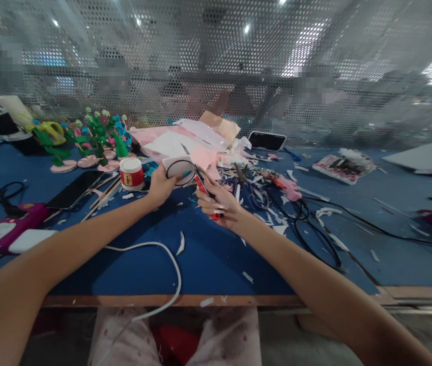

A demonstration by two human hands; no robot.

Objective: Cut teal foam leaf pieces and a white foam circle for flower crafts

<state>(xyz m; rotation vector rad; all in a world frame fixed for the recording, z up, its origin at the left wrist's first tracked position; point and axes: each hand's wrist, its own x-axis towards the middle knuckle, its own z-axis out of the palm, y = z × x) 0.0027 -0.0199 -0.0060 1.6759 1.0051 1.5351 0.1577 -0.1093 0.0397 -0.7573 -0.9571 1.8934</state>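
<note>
Above the blue tabletop (216,264), the left hand (159,189) pinched a white paper piece (180,166) marked with a black circle, its thumb on the upper face and the other fingers mostly hidden. The right hand (225,201) was curled around the red handles of scissors (201,185), whose blades met the piece's right side; how wide they gaped could not be told. Thin and light by its look, the piece would probably bend or crease under pressure, so its outer margin seemed the safest hold. Just left stood a red-labelled white tub (132,175); beyond lay loose paper sheets (168,144). Blue-handled scissors (257,197) and a pink glue gun (289,188) lay to the right, among white scraps.
</note>
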